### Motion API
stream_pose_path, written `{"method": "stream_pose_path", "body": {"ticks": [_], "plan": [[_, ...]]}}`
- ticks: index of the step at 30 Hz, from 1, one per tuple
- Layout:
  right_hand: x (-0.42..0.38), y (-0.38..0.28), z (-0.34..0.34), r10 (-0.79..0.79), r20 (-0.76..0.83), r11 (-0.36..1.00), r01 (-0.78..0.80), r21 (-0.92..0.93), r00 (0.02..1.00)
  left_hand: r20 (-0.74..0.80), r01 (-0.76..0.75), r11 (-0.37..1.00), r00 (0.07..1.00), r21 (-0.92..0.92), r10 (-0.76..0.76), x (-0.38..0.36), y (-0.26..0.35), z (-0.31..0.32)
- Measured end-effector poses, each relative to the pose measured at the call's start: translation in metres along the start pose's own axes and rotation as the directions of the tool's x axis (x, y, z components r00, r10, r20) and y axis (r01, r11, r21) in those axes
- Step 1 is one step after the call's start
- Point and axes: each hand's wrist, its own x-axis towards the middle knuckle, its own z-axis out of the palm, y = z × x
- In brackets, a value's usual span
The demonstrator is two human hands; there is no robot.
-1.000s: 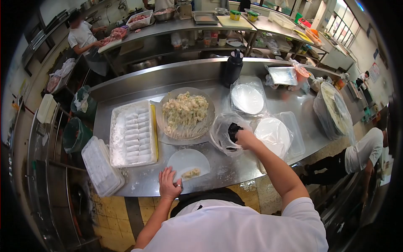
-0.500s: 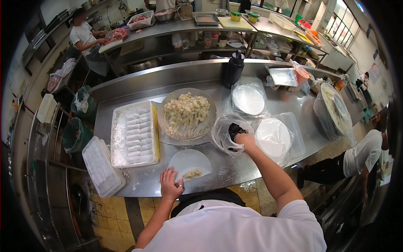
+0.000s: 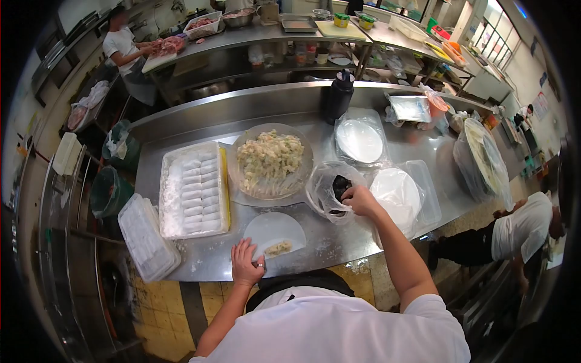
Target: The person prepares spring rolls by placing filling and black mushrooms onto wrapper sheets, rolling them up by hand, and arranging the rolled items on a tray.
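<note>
My left hand (image 3: 246,261) lies with its fingers spread at the left edge of a thin white round wrapper (image 3: 275,228), which looks folded at its near side. A small strip of filling (image 3: 278,247) rests on the wrapper. At the rim of a bag-lined bowl (image 3: 319,192) with dark pieces (image 3: 341,186) inside is my right hand (image 3: 359,200), its fingers pinched together; what they hold, if anything, is too small to make out. Behind the wrapper stands a large bowl of chunky filling (image 3: 270,158). White rolls (image 3: 201,190) line a floured tray (image 3: 172,232) at the left.
White wrapper stacks (image 3: 359,141) (image 3: 396,196) lie on the right, with a black bottle (image 3: 339,97) behind. A lidded container (image 3: 147,239) overhangs the left edge. One person (image 3: 123,51) handles meat at back left; another (image 3: 520,227) leans at far right.
My right hand has drawn back from inside the lined bowl to its right rim. My left hand has stayed in place. The person at right has shifted slightly.
</note>
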Motion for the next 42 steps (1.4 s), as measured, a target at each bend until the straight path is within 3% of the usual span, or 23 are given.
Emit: {"method": "stream_pose_path", "body": {"ticks": [2, 5, 9, 12, 15, 19, 22, 25, 28, 31, 34, 36, 39, 42], "plan": [[0.004, 0.001, 0.010, -0.067, 0.082, 0.994, 0.074, -0.081, 0.994, 0.001, -0.005, 1.000, 1.000, -0.006, 0.005, 0.001, 0.000, -0.001], [0.005, -0.011, 0.026, -0.065, 0.060, 0.990, 0.072, -0.117, 0.996, 0.008, 0.002, 1.000, 1.000, 0.005, -0.002, 0.001, 0.000, 0.000], [0.004, -0.033, 0.035, -0.180, 0.100, 0.839, 0.206, -0.504, 0.979, 0.011, 0.005, 1.000, 1.000, 0.002, -0.005, 0.000, 0.000, 0.000], [0.008, -0.048, 0.039, -0.042, 0.208, 0.703, 0.177, -0.689, 0.977, 0.018, 0.009, 1.000, 1.000, -0.004, -0.009, 0.001, 0.000, -0.001], [0.013, -0.063, 0.032, 0.031, 0.275, 0.678, 0.182, -0.713, 0.961, 0.011, 0.016, 1.000, 1.000, -0.009, -0.016, 0.000, 0.000, -0.002], [0.027, -0.051, 0.041, 0.088, 0.251, 0.666, 0.131, -0.734, 0.964, 0.005, 0.034, 0.999, 0.999, -0.017, -0.034, 0.000, 0.001, -0.003], [0.040, -0.033, 0.045, 0.060, 0.271, 0.734, 0.142, -0.665, 0.961, 0.005, 0.034, 0.999, 0.999, -0.020, -0.034, 0.000, 0.000, -0.003], [0.091, 0.044, 0.077, -0.052, 0.386, 0.758, 0.288, -0.585, 0.921, -0.002, 0.030, 0.999, 1.000, -0.032, -0.030, 0.000, 0.002, -0.003], [0.091, 0.056, 0.087, -0.219, 0.332, 0.809, 0.360, -0.464, 0.918, -0.007, 0.029, 0.999, 1.000, -0.039, -0.030, 0.001, 0.002, -0.003], [0.102, 0.057, 0.098, -0.129, 0.255, 0.844, 0.241, -0.480, 0.958, -0.010, 0.027, 0.999, 1.000, -0.038, -0.028, 0.001, 0.002, -0.003], [0.101, 0.070, 0.104, -0.183, 0.021, 0.976, 0.184, -0.114, 0.983, -0.012, 0.023, 0.999, 1.000, -0.042, -0.024, 0.001, 0.002, -0.004], [0.102, 0.071, 0.111, -0.141, -0.027, 0.983, 0.143, 0.116, 0.990, -0.013, 0.022, 0.998, 1.000, -0.051, -0.023, 0.001, 0.002, -0.004], [0.081, 0.032, 0.091, -0.124, 0.120, 0.960, 0.089, 0.267, 0.985, -0.014, 0.022, 0.999, 1.000, -0.047, -0.023, 0.001, 0.002, -0.003], [0.079, 0.021, 0.083, -0.172, 0.203, 0.960, 0.118, 0.255, 0.964, -0.016, 0.025, 0.998, 1.000, -0.052, -0.026, 0.001, 0.002, -0.003]]}}
